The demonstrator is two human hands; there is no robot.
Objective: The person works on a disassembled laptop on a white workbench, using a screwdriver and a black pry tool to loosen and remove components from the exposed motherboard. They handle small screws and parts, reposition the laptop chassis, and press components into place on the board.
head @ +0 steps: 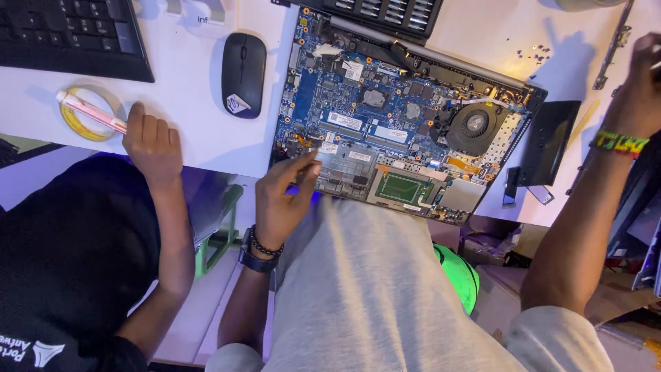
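An opened laptop (358, 127) lies bottom-up on the white table, showing its blue circuit board and a round black fan (475, 124). My left hand (282, 196), with a bead bracelet and a watch at the wrist, rests its stretched fingertips on the laptop's near left corner. My right hand (640, 83), wearing a coloured wristband, is far out at the upper right beside a thin metal strip (613, 48). It is partly cut off by the frame edge, so its grip is unclear.
Another person in black sits at the left, one hand (151, 145) on the table edge by a yellow tape roll (69, 122). Also here: a black mouse (243, 72), a keyboard (69, 34), a bit case (385, 14), loose screws (537, 52) and a black panel (551, 141).
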